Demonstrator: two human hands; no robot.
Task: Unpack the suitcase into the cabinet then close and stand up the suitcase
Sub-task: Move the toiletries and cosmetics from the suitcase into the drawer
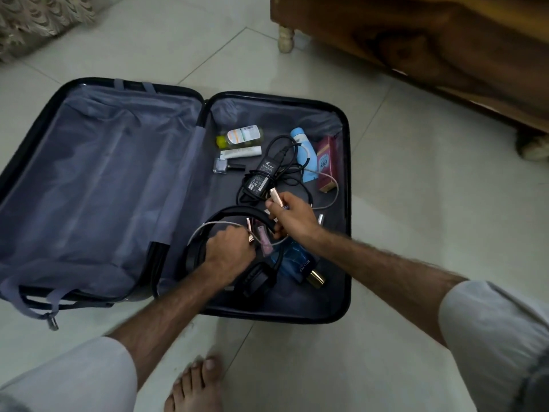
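The suitcase (166,185) lies wide open and flat on the pale tiled floor (416,203), its zipped grey-lined half to the left and the loaded half to the right. In the loaded half both hands are down among the small things. The left hand (228,248) is closed into a fist around some slim pink-and-gold cosmetic tubes (255,233) and sits over the black headphones (237,263), hiding part of the headband; a pale braided cable (214,225) runs out from under its fingers. The right hand (292,217) is clamped on another rose-gold tube (275,195), pinched between thumb and fingers, with its lower fingers curled so what else it may hold cannot be told. Beneath the right wrist a blue perfume bottle (300,264) with a gold cap is partly covered, its label too small to read. Further back lie a black power adapter (261,179) tangled in its cord, a light blue spray can (306,153), a red box (326,162) against the side wall, a yellow-green bottle (240,135), a white tube (242,152) and a nail polish bottle (221,167). The wooden cabinet (430,46) at upper right is cut off by the frame, showing only its base and a leg. A bare foot (194,385) stands on the floor near the suitcase edge
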